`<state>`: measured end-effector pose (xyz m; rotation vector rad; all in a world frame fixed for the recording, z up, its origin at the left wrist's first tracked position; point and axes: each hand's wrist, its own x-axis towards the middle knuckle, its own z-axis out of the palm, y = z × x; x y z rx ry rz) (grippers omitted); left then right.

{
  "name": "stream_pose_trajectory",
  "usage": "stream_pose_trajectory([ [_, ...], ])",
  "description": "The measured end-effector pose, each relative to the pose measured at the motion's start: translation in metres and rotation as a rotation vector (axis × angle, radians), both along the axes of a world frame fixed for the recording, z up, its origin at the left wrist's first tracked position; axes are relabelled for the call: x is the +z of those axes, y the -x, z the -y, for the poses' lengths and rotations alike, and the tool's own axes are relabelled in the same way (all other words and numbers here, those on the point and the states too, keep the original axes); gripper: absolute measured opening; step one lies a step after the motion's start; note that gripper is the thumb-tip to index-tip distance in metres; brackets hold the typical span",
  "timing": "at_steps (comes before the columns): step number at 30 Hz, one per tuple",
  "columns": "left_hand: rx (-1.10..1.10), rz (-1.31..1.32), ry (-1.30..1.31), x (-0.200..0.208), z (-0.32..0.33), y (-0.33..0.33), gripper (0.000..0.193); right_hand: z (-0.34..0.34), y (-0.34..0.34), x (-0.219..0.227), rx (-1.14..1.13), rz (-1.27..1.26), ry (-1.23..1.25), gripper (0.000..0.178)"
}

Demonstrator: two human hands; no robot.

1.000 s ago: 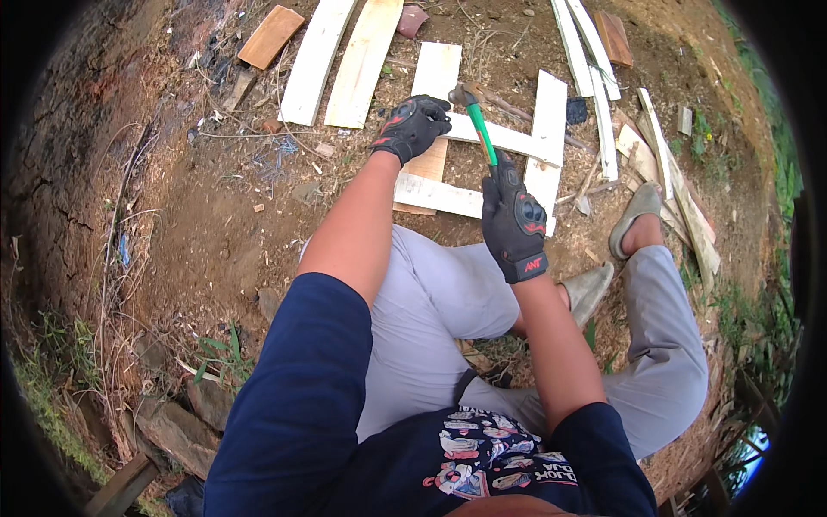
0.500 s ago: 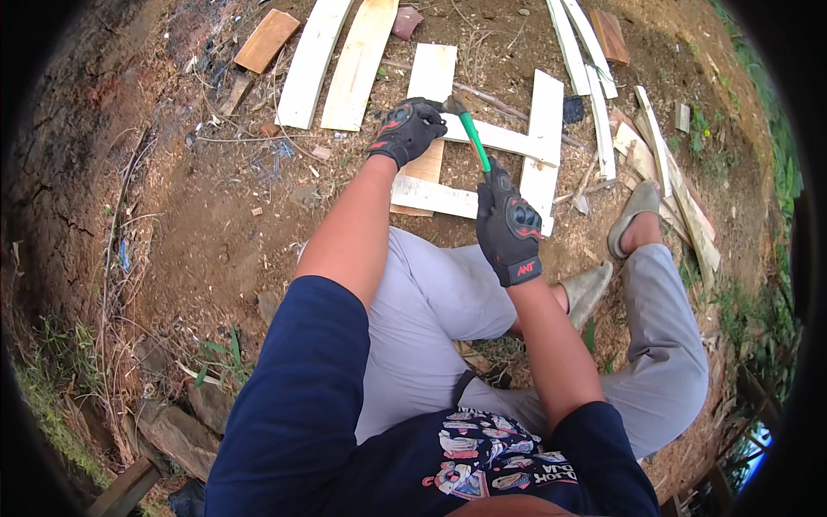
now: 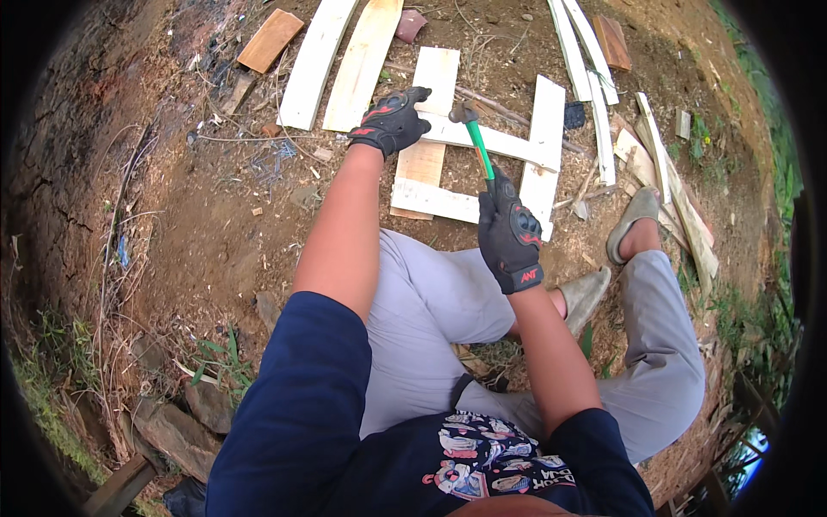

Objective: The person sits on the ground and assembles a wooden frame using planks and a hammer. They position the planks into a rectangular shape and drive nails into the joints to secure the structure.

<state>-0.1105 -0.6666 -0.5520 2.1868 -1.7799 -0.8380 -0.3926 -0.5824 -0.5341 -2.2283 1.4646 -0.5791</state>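
Now right hand (image 3: 510, 231) fisted round green hammer (image 3: 472, 131); left hand (image 3: 392, 120) curled, seemingly pressing plank frame (image 3: 525, 146).

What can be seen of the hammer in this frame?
The hammer has a slim green handle and a small dark metal head. The gloved right hand grips the handle's lower end, so the tool tilts up and away to the left. Its head hangs just above the pale wooden frame on the dirt, close to the gloved left hand resting there. Whether the head touches the wood cannot be told.

Bare dirt ground (image 3: 207, 215), daylight
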Motion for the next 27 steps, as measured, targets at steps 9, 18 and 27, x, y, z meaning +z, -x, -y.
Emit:
stream_pose_trajectory([
  [9, 0.363, 0.295, 0.000, -0.071, -0.019, -0.003, 0.059, -0.003, -0.021, 0.027, 0.006, 0.037, -0.039, 0.049],
  [18, 0.365, 0.124, -0.123, -0.049, -0.007, 0.011, 0.061, -0.008, -0.017, 0.011, -0.050, 0.092, 0.046, 0.045],
  [27, 0.391, 0.218, -0.082, -0.078, -0.018, 0.010, 0.067, 0.005, -0.023, 0.038, 0.038, 0.079, 0.129, 0.042],
])
